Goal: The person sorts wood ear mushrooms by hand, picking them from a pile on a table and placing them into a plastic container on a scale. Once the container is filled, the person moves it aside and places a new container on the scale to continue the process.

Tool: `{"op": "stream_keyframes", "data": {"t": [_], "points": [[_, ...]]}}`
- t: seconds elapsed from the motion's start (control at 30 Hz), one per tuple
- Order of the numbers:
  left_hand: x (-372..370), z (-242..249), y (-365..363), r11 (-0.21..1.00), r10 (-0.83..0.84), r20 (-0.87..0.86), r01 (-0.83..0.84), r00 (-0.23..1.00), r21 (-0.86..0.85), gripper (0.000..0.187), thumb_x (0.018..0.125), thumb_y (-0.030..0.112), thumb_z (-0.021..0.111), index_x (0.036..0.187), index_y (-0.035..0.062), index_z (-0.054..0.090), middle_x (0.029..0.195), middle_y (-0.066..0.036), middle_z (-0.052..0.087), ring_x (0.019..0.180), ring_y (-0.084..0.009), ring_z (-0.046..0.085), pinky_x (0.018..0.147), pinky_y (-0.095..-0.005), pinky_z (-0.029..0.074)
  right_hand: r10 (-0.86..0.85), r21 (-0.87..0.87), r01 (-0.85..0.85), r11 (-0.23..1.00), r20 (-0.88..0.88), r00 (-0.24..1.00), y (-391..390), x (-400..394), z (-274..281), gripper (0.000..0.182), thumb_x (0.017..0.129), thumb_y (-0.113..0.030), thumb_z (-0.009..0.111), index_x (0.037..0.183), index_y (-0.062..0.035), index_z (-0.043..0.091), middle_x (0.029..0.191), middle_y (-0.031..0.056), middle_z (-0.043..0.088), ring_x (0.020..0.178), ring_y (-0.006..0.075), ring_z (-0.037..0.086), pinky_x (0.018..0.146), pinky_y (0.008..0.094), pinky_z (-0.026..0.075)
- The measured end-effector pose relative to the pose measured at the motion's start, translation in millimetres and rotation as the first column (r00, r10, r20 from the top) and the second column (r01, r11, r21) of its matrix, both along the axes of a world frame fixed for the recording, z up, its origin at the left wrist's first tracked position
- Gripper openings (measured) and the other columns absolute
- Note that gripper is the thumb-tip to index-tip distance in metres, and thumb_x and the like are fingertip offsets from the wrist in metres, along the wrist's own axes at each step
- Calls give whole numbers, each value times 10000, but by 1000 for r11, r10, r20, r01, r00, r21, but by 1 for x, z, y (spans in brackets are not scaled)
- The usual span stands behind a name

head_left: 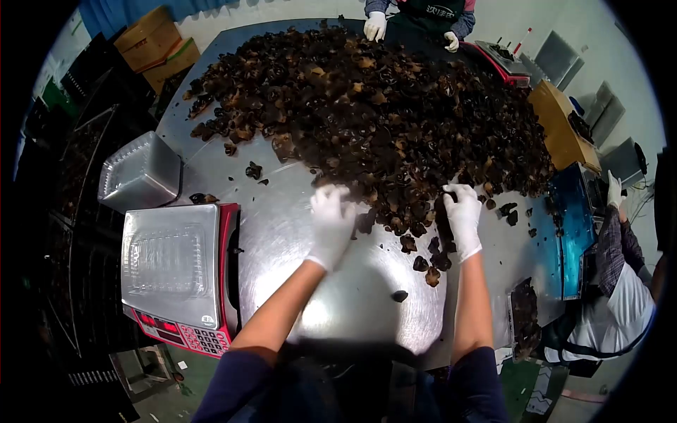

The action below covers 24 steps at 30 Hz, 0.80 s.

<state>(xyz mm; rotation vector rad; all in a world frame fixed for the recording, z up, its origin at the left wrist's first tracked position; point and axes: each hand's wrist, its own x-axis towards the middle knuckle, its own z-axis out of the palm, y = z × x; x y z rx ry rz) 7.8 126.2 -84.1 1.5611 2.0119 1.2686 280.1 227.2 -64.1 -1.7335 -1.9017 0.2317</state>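
A broad heap of dark brown wood ear mushrooms (381, 134) covers the far part of the metal table. At the heap's near edge, my left hand (331, 222), in a white glove and slightly blurred, has its fingers bent and apart. A dark piece lies beside its thumb. My right hand (463, 218), gloved the same way, curls its fingers over dark wood ear pieces at the heap's edge; its palm side is hidden. Several loose pieces (432, 264) are scattered on the steel between my forearms.
A red scale (169, 268) with a clear plastic tray on it stands at left, beside stacked clear trays (141, 171). Across the table are a co-worker's gloved hands (375, 26) and another scale (504, 62). A second co-worker (610, 282) is at right, near a blue surface (575, 233).
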Motion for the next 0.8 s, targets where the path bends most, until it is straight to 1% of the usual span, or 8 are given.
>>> {"op": "stream_keyframes", "data": {"t": [0.13, 0.3, 0.4, 0.5, 0.63, 0.73, 0.77, 0.8], "points": [[23, 2, -47, 982, -176, -24, 178, 984, 66, 356, 806, 57, 687, 1150, 52, 600, 1231, -162, 501, 1157, -342, 477, 1017, -422, 397, 53, 309, -90, 947, 126, 991, -26, -14, 28, 224, 778, -144, 723, 998, -103, 725, 1134, 113, 660, 1064, 307, 602, 914, 396, 488], [23, -4, -64, 993, 54, 38, -57, 998, 101, 535, 864, 28, 627, 1367, 4, 445, 1402, -230, 399, 1324, -373, 384, 1130, -437, 294, 318, 146, -362, 921, 259, 912, -37, -90, 12, 689, 796, -394, 741, 1398, -173, 490, 1405, 193, 478, 1316, 377, 425, 994, 510, 401], [17, -4, -68, 993, 104, 59, -107, 993, 46, 556, 917, 35, 518, 1444, -40, 354, 1480, -254, 332, 1388, -379, 328, 1171, -428, 237, 399, 104, -456, 884, 343, 850, -76, -135, 2, 503, 802, -272, 702, 1276, -165, 575, 1332, 127, 532, 1235, 282, 483, 890, 455, 437], [12, -6, -72, 970, -21, -70, 37, 997, 241, 588, 912, 11, 442, 1475, -60, 289, 1525, -279, 266, 1418, -417, 272, 1179, -473, 219, 537, -129, -539, 833, 424, 729, -137, -141, 11, 349, 780, -178, 644, 1125, -126, 635, 1204, 81, 572, 1204, 279, 493, 904, 434, 402], [13, -3, -71, 985, -52, 209, 15, 977, 175, 558, 934, 40, 422, 1468, -59, 294, 1505, -273, 299, 1395, -408, 316, 1162, -439, 263, 609, 74, -639, 765, 238, 757, -177, -117, 21, 257, 783, -150, 621, 1032, -116, 672, 1184, 53, 589, 1170, 251, 523, 922, 417, 399], [15, 4, -70, 993, -43, 166, 24, 985, 115, 560, 932, 50, 440, 1470, -34, 311, 1494, -257, 328, 1390, -405, 323, 1148, -433, 280, 431, -117, -428, 896, 4, 902, -135, -95, 41, 184, 753, -35, 595, 903, -65, 696, 1078, 52, 665, 1023, 255, 606, 890, 387, 469], [17, 1, -70, 991, -37, 154, 16, 987, 136, 577, 920, 55, 473, 1473, -10, 324, 1486, -246, 349, 1391, -408, 320, 1149, -442, 266, 426, 176, -414, 893, -36, 904, -111, -85, 41, 193, 766, -27, 629, 948, -41, 691, 1087, 95, 668, 1019, 297, 606, 874, 408, 491], [16, -1, -70, 990, -32, 153, 11, 988, 137, 577, 920, 55, 473, 1473, -10, 324, 1486, -246, 349, 1391, -408, 320, 1149, -442, 266, 251, 221, -237, 946, -37, 967, -98, -84, 42, 222, 801, -62, 662, 1020, -34, 681, 1122, 113, 661, 1056, 314, 594, 911, 408, 477]]}}
